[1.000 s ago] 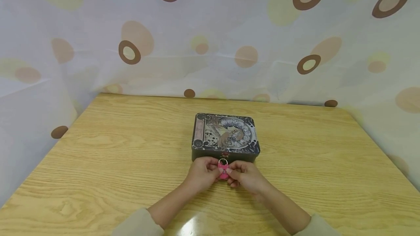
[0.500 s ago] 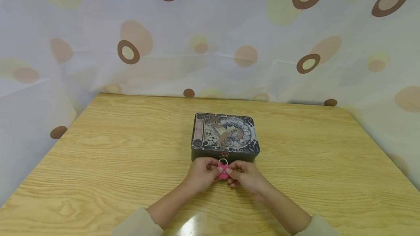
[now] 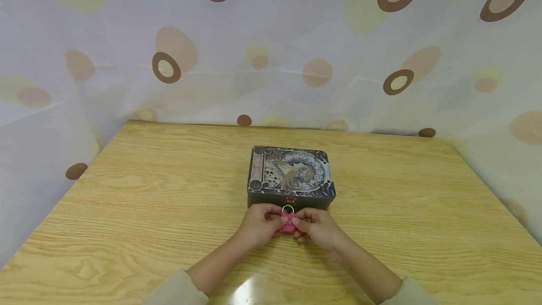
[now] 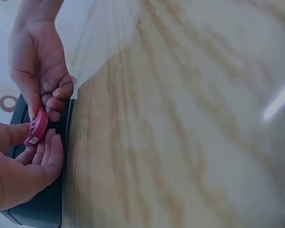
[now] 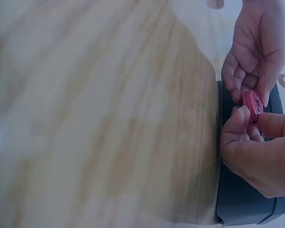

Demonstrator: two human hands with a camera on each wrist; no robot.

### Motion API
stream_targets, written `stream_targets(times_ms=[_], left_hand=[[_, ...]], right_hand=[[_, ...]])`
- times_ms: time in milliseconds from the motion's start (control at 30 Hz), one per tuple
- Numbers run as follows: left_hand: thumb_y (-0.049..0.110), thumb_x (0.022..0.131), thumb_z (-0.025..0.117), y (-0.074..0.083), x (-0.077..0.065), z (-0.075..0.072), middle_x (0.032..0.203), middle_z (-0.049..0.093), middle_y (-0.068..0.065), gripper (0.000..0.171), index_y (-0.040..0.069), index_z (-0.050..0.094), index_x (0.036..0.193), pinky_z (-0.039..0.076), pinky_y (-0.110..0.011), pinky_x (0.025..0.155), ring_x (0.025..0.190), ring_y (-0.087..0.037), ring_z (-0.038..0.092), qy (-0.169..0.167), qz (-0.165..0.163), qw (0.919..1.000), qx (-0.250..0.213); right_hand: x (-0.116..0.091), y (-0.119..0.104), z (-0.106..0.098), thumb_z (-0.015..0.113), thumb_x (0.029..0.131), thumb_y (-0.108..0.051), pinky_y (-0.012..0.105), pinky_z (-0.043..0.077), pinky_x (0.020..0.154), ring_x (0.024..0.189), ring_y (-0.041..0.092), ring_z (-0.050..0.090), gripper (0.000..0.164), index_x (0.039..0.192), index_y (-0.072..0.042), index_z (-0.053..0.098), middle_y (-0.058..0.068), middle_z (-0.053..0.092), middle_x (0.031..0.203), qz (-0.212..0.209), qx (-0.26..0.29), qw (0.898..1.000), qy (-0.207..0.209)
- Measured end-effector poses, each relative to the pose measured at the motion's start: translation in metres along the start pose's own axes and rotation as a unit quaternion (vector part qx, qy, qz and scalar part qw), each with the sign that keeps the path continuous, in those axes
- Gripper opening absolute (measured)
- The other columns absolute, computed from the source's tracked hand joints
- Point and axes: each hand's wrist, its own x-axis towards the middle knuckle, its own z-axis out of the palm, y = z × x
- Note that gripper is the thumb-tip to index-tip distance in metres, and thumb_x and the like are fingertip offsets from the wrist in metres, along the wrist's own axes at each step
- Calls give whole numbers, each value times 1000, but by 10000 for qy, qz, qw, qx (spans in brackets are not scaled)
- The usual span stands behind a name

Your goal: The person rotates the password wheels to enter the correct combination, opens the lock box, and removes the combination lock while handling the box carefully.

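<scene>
A pink padlock [image 3: 289,228] with a silver shackle [image 3: 288,206] is at the front of a dark decorated tin box [image 3: 292,173], just under its reddish clasp [image 3: 290,199]. My left hand [image 3: 259,225] pinches the padlock from the left, thumb on its face. From the other side my right hand [image 3: 322,230] pinches it too, thumb also on the face. Small dials show along the padlock [image 4: 42,124] in the left wrist view. The right wrist view shows its pink edge [image 5: 249,102] between the fingertips of both hands. Fingers hide part of the padlock body.
The box stands with its lid down on a wood-grain table [image 3: 161,192]. Behind the table hangs a pale sheet [image 3: 271,36] with brown and peach circles, which also runs along both sides. A bright reflection lies near the table's front.
Both hands keep their grip in almost the same place. The padlock's face looks slightly different between the thumbs, with its dials showing a little differently. The box has not moved.
</scene>
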Motion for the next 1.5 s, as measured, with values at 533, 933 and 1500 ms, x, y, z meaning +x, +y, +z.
stream_targets(times_ms=[533, 933, 1500], left_hand=[[-1, 78, 63, 1, 0, 2, 79, 66, -18, 25, -14, 61, 99, 53, -22, 57, 63, -10, 58, 216, 232, 9986, 418], [-4, 79, 59, 2, 1, 2, 76, 67, -18, 21, -13, 61, 98, 51, -22, 53, 59, -10, 58, 229, 310, 9983, 447], [2, 89, 55, 3, 0, 1, 83, 67, -21, 21, -14, 61, 101, 56, -26, 59, 61, -11, 59, 139, 147, 9994, 265]], right_hand=[[-1, -1, 0, 48, 92, -2, 17, 50, 59, 64, 5, 54, 16, 99, 11, 53, -3, 58, 73, 4, 43, 10000, 47], [-2, -1, 3, 49, 92, -2, 16, 50, 59, 64, 5, 54, 17, 99, 13, 52, -3, 58, 73, -85, 57, 9999, 51], [-2, -3, 1, 49, 92, -3, 17, 50, 59, 64, 5, 54, 16, 98, 11, 53, -2, 56, 72, 53, 14, 9998, 173]])
